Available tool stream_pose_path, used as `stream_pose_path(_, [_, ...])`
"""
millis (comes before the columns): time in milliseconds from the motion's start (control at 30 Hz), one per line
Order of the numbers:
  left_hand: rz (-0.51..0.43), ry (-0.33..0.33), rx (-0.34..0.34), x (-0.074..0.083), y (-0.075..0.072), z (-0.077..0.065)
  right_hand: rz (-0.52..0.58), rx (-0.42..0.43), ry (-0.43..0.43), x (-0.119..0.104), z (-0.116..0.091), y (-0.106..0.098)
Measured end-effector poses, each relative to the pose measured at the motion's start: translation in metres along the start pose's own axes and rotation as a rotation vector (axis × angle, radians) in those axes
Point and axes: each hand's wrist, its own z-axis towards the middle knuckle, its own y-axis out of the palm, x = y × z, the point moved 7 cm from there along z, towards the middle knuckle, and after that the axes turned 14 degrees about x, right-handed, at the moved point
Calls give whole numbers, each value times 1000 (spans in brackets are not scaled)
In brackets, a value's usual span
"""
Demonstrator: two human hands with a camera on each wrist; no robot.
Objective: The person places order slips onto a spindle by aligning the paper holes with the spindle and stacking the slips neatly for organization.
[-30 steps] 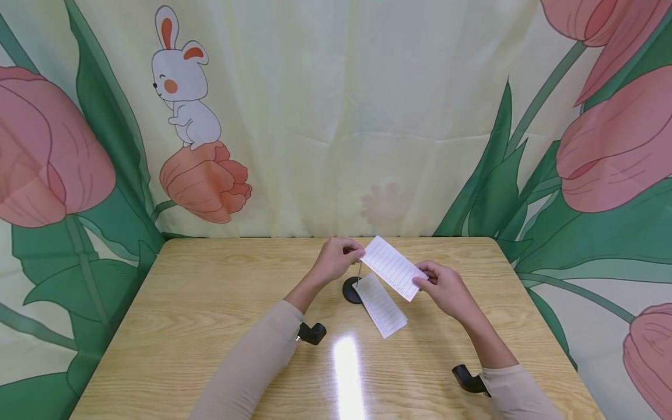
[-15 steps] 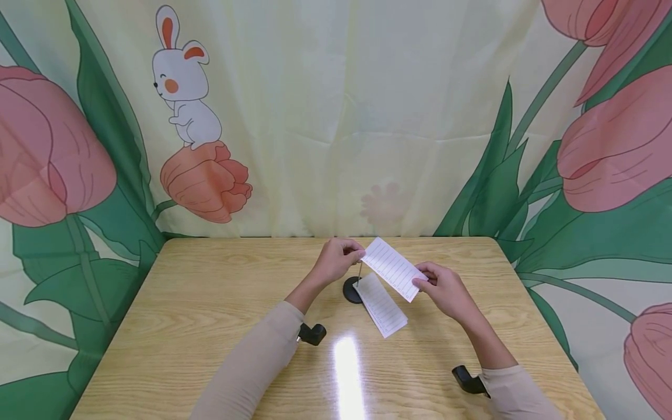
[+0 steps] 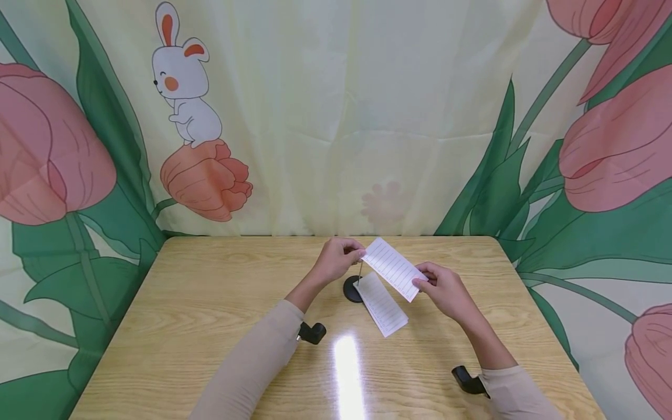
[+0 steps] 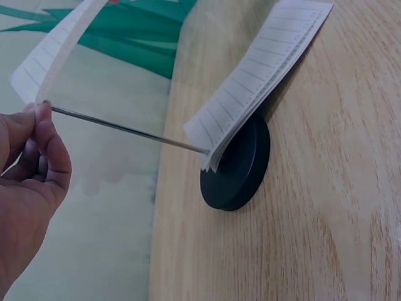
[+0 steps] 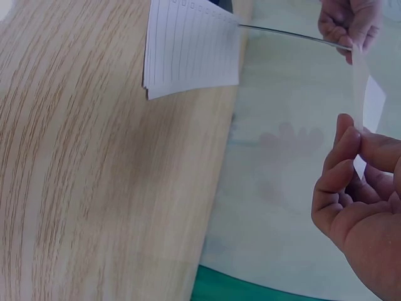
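A lined white paper slip point(image 3: 395, 269) is stretched between my two hands above the table. My left hand point(image 3: 338, 259) pinches its far-left corner, right at the tip of a thin metal spike point(image 4: 128, 130). At the slip's opposite end, my right hand point(image 3: 443, 289) grips the edge between thumb and fingers. The spike rises from a round black base point(image 4: 235, 182) on the table. Several similar lined slips point(image 3: 382, 306) are threaded low on it, fanned out toward the near right. The spike's very tip is hidden by the left fingertips in the left wrist view.
The wooden table point(image 3: 220, 274) ends at a curtain point(image 3: 315, 146) printed with tulips and a rabbit. Black wrist-mounted pieces stick out beside the left sleeve point(image 3: 257, 356) and the right sleeve point(image 3: 517, 391). A bright light reflection lies on the near tabletop.
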Motion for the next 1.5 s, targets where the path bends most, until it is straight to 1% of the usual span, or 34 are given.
stream_pose_path(567, [-22, -9, -2, 0, 1, -1, -5, 4, -12, 0, -1, -1])
stream_pose_path(833, [-38, -37, 0, -6, 3, -1, -25, 9, -33, 0, -1, -1])
stream_pose_path(933, [-35, -31, -1, -6, 4, -1, -24, 9, -32, 1, -2, -1])
stream_pose_path(1267, [-11, -34, -22, -11, 6, -2, 1, -9, -21, 6, -4, 7])
stream_pose_path(1500, [2, -40, -27, -15, 8, -2, -25, -9, -34, 8, -6, 13])
